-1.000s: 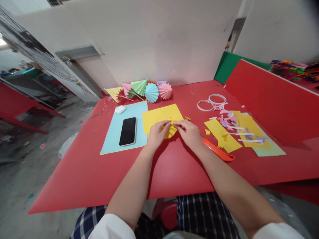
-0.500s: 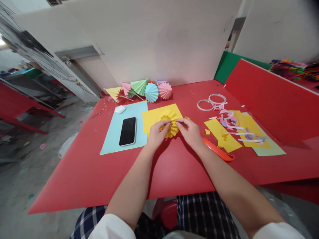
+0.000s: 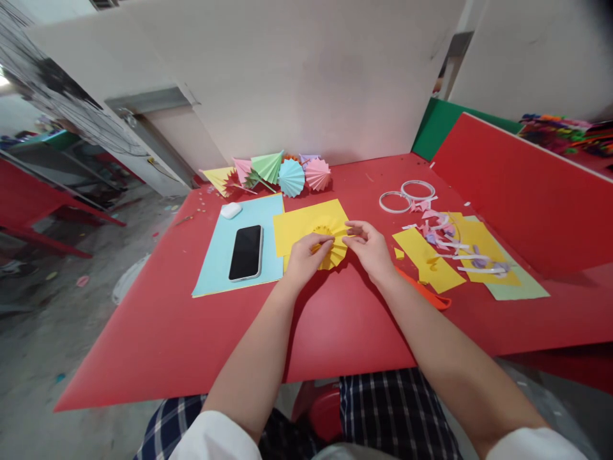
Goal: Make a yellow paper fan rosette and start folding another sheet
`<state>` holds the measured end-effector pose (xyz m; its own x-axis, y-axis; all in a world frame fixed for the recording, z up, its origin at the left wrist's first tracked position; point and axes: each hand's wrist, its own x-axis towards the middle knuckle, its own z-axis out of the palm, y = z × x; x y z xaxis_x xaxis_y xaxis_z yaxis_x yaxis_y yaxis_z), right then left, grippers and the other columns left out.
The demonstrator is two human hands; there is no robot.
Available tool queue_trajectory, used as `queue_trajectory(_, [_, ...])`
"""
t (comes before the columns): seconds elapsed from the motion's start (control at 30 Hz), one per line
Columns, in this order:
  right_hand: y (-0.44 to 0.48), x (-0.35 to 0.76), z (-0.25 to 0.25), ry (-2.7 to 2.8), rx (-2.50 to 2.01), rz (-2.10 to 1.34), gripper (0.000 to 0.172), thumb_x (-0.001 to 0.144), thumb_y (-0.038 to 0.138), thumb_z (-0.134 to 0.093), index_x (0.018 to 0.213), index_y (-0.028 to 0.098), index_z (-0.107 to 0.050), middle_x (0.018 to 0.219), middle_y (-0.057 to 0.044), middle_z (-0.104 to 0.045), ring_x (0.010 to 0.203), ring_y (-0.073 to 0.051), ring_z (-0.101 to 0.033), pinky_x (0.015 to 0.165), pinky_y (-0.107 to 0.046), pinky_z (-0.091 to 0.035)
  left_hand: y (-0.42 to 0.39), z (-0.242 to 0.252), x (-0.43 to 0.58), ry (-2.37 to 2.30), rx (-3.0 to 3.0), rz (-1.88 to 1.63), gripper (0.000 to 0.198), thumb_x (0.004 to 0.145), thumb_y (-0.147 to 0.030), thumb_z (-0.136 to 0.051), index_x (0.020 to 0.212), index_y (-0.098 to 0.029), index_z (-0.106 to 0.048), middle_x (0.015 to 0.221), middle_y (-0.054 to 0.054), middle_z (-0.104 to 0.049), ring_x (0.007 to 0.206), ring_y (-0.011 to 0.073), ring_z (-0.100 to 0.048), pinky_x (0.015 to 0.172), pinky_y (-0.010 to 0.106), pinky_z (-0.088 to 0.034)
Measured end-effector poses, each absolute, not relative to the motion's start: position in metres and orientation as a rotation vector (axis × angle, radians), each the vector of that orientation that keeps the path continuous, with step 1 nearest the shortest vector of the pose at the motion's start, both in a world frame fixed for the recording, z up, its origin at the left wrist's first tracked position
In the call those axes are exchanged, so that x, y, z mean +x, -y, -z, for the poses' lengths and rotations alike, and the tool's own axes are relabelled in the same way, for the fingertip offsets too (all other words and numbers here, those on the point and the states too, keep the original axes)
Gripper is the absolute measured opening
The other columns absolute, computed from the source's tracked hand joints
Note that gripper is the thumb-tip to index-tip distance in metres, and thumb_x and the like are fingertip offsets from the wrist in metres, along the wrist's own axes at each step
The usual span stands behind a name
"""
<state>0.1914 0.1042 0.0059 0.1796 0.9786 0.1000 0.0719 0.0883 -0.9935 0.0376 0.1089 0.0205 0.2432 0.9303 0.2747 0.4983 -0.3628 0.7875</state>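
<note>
Head view. One pleated yellow paper disc (image 3: 336, 257), fanned into a round, lay in front of the person, at the near right part of a flat yellow sheet (image 3: 306, 222). One left hand (image 3: 301, 257): thumb and forefinger pinched together on the disc near its centre. One right hand (image 3: 373, 252): at the disc's right edge, thumb and forefinger slightly parted; whether they gripped the paper could not be told. The two hands stood apart, the disc between them.

To the left: one light blue sheet (image 3: 215, 268), bearing a dark-screened phone (image 3: 246, 253) and a small white case (image 3: 232, 211). At the back: a row of paper umbrellas, among them a green umbrella (image 3: 268, 167), a blue umbrella (image 3: 292, 179) and a pink umbrella (image 3: 318, 175). To the right: two pale rings (image 3: 393, 212), overlapping in view; one cut yellow piece (image 3: 421, 255); assorted white strips (image 3: 472, 258), with pink and lilac scraps; one orange tool (image 3: 435, 300), partly hidden by the right forearm. All rested on a red table (image 3: 191, 358).
</note>
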Motion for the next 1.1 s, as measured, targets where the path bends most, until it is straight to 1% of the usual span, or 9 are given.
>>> queue_trajectory(0.1, [-0.104,0.1901,-0.0042,1.218,-1.296,-1.013,0.036,0.066,0.024,-0.063,0.102,0.022,-0.059,0.083,-0.002,-0.058,0.079,-0.014,-0.058,0.077,-0.031,-0.047,-0.1083,-0.0213,0.038,-1.311,1.956,-1.011,0.023,0.082,-0.033,-0.049,0.088,-0.02,-0.066,0.09,0.003,-0.067,0.086,0.0162,-0.059,0.079,0.029,-0.045])
queue_trajectory(0.17, [-0.1037,0.1892,-0.0037,1.261,-1.287,-1.003,0.034,0.067,0.022,-0.061,0.101,0.023,-0.059,0.082,-0.001,-0.058,0.077,-0.013,-0.057,0.076,-0.031,-0.047,-0.1082,-0.0216,0.0383,-1.31,1.948,-1.017,0.022,0.082,-0.034,-0.049,0.088,-0.02,-0.066,0.091,0.003,-0.067,0.087,0.016,-0.06,0.078,0.028,-0.045])
queue_trajectory(0.27, [-0.1045,0.1889,-0.0044,1.241,-1.254,-0.982,0.027,0.067,0.021,-0.06,0.094,0.022,-0.059,0.083,-0.001,-0.06,0.078,-0.014,-0.056,0.076,-0.03,-0.046,-0.1086,-0.0212,0.0387,-1.323,1.927,-1.016,0.021,0.081,-0.034,-0.051,0.088,-0.021,-0.066,0.091,0.003,-0.067,0.087,0.016,-0.06,0.078,0.028,-0.045])
queue_trajectory(0.33, [-0.1053,0.1897,-0.0054,1.202,-1.228,-0.97,0.021,0.066,0.021,-0.061,0.087,0.021,-0.058,0.082,-0.001,-0.061,0.078,-0.014,-0.057,0.076,-0.03,-0.046,-0.1091,-0.0203,0.0387,-1.339,1.919,-1.019,0.02,0.08,-0.035,-0.052,0.085,-0.02,-0.066,0.088,0.002,-0.067,0.083,0.0156,-0.06,0.076,0.027,-0.045])
queue_trajectory(0.43, [-0.1053,0.1909,-0.0069,1.191,-1.2,-0.97,0.012,0.066,0.022,-0.061,0.076,0.02,-0.056,0.075,0.001,-0.061,0.073,-0.014,-0.057,0.074,-0.03,-0.046,-0.1096,-0.0186,0.0383,-1.353,1.936,-1.013,0.021,0.08,-0.036,-0.053,0.078,-0.02,-0.065,0.079,0.001,-0.065,0.075,0.0145,-0.059,0.07,0.026,-0.044])
queue_trajectory(0.53, [-0.1036,0.1915,-0.0085,1.248,-1.2,-0.968,0.002,0.067,0.021,-0.058,0.069,0.02,-0.058,0.07,0.001,-0.061,0.071,-0.013,-0.058,0.073,-0.03,-0.045,-0.1097,-0.0179,0.0379,-1.356,1.966,-1.001,0.021,0.079,-0.037,-0.053,0.076,-0.02,-0.064,0.077,0.001,-0.065,0.073,0.0143,-0.058,0.068,0.026,-0.043])
queue_trajectory(0.77, [-0.1008,0.1915,-0.0125,1.319,-1.242,-0.911,0.008,0.068,0.02,-0.055,0.067,0.02,-0.063,0.071,0.001,-0.065,0.072,-0.015,-0.059,0.072,-0.03,-0.045,-0.1086,-0.0195,0.0388,-1.36,1.946,-1.012,0.021,0.078,-0.037,-0.054,0.076,-0.02,-0.064,0.078,0.001,-0.064,0.074,0.0149,-0.058,0.068,0.026,-0.042])
queue_trajectory(1.1, [-0.0995,0.1899,-0.0129,1.347,-1.207,-0.963,0.011,0.07,0.02,-0.055,0.071,0.021,-0.066,0.075,0.0,-0.067,0.076,-0.015,-0.061,0.075,-0.031,-0.047,-0.1085,-0.0204,0.0385,-1.378,1.95,-1.008,0.019,0.08,-0.035,-0.051,0.075,-0.02,-0.061,0.077,0.001,-0.063,0.075,0.0142,-0.057,0.069,0.026,-0.042])
